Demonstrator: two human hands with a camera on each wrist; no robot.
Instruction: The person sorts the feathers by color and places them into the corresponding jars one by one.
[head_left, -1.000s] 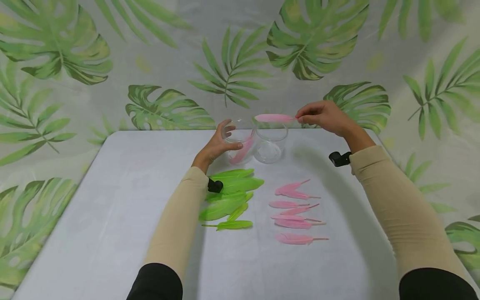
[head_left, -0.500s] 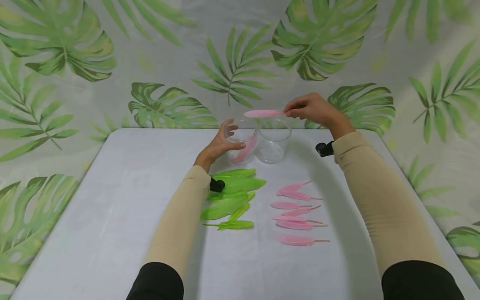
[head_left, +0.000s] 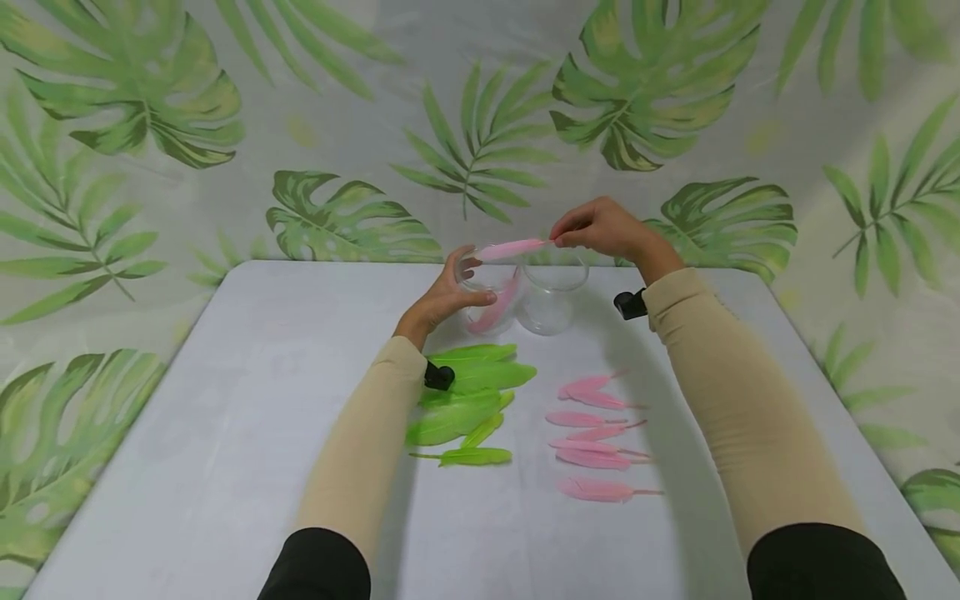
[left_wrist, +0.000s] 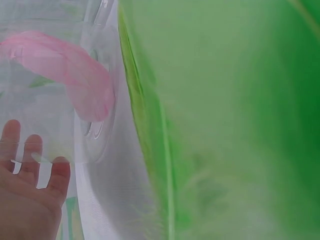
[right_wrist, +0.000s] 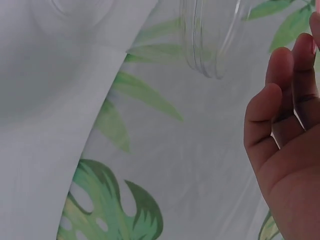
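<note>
My left hand (head_left: 442,297) grips the left of two clear plastic cups (head_left: 480,283) from its side, thumb in front and fingers behind. Inside that cup leans a bent pink feather (head_left: 498,307), large in the left wrist view too. By its quill, my right hand (head_left: 606,231) pinches another pink feather (head_left: 512,249), whose vane lies level over the left cup's mouth. The second clear cup (head_left: 551,315) stands close beside the first, under the right hand, with nothing visible in it. In the right wrist view, the pinched quill is mostly out of frame.
Green feathers (head_left: 457,417) lie in a pile below my left wrist. Several pink feathers (head_left: 592,489) are laid out in a column to their right. A white cloth covers the table (head_left: 247,400), and a leaf-print curtain (head_left: 480,108) hangs behind its far edge.
My right hand has carried the pinched pink feather leftward, from above the right cup to over the left cup's mouth, and lowered it slightly. The left hand keeps its hold on the cup.
</note>
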